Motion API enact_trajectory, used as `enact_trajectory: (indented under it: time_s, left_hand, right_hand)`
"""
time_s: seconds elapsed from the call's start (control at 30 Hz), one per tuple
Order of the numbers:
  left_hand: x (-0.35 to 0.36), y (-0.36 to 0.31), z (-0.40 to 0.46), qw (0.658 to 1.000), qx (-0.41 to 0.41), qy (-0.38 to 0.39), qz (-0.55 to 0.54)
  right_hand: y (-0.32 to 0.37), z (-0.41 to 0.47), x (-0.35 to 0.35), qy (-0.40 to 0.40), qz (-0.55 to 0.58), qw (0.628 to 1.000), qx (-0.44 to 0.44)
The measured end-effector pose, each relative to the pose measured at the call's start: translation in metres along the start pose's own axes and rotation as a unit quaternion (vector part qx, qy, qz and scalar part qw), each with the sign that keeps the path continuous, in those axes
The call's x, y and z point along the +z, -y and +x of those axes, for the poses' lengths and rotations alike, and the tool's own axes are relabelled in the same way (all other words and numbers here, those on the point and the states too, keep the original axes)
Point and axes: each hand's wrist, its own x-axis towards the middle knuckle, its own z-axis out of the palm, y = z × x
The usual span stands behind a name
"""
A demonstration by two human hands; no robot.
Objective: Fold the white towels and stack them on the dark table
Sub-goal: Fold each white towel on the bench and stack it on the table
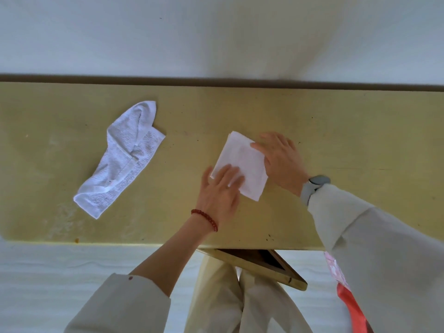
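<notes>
On the yellowish wooden tabletop (312, 121), slightly right of centre, lies a small white towel folded into a flat, tilted square (242, 162). Both hands press on it with straight fingers: the left hand (219, 193), with a red bead bracelet (205, 219) at the wrist, rests flat on the near-left corner, and the right hand (280, 159), with a grey wristwatch (313, 187), lies on the far-right edge. Neither grip is clenched; the palms are open and nothing is pinched.

Well apart to the left lies a second white terry towel, loosely rumpled and half folded over itself (120, 159), untouched.

Both towels look light, soft and limp, with no stiffness to hold a crease, so folds probably need smoothing flat under the palm. The rumpled one would best be taken by pinching two corners of a hemmed edge and lifting it open; its looped pile should grip the fingers well and is not fragile.

The tabletop looks smooth and matt, with small dark specks and worn pale patches near the front left. A plain pale wall (216, 32) stands behind it, and a pale floor (60, 272) shows below the front edge.
</notes>
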Motion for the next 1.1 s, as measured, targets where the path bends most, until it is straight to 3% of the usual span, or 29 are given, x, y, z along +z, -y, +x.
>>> enact_trajectory:
  time_s: [0.07,0.17,0.27,0.33,0.63,0.73,0.8,0.83,0.9,0.97,1.03,1.1]
  left_hand:
    - [0.002,0.008,-0.001,0.999,-0.049,0.011,0.011]
    - [0.009,0.010,-0.005,0.998,-0.064,0.028,0.003]
    - [0.009,0.006,-0.005,0.997,-0.072,0.030,-0.001]
    - [0.007,0.005,-0.005,0.996,-0.078,0.030,0.002]
    - [0.005,0.008,-0.003,0.995,-0.079,0.050,-0.031]
    - [0.002,0.005,0.001,0.986,-0.124,0.048,-0.095]
    - [-0.007,0.002,0.002,0.964,-0.173,-0.006,-0.202]
    - [-0.014,0.001,0.003,0.940,-0.202,-0.055,-0.269]
    - [-0.027,0.000,0.005,0.860,-0.279,-0.116,-0.411]
    - [-0.039,0.003,0.008,0.726,-0.361,-0.116,-0.573]
    - [-0.051,0.007,0.009,0.559,-0.409,-0.090,-0.716]
    - [-0.059,0.014,0.004,0.446,-0.411,-0.053,-0.793]
  right_hand:
    - [0.006,-0.022,0.006,-0.061,0.125,0.979,0.150]
    - [0.018,-0.041,0.011,-0.051,0.279,0.887,0.363]
    - [0.023,-0.036,0.014,-0.030,0.366,0.810,0.457]
    - [0.026,-0.031,0.015,-0.037,0.389,0.787,0.477]
    - [0.034,-0.021,0.023,-0.020,0.391,0.787,0.477]
    - [0.042,-0.025,0.016,-0.055,0.374,0.832,0.405]
    - [0.050,-0.030,0.004,-0.074,0.379,0.864,0.325]
    - [0.053,-0.031,-0.002,-0.074,0.380,0.877,0.284]
    - [0.059,-0.032,-0.018,-0.061,0.379,0.901,0.202]
    - [0.068,-0.030,-0.033,-0.032,0.384,0.912,0.136]
    - [0.077,-0.026,-0.046,-0.004,0.394,0.914,0.094]
    - [0.084,-0.023,-0.057,0.025,0.421,0.903,0.087]
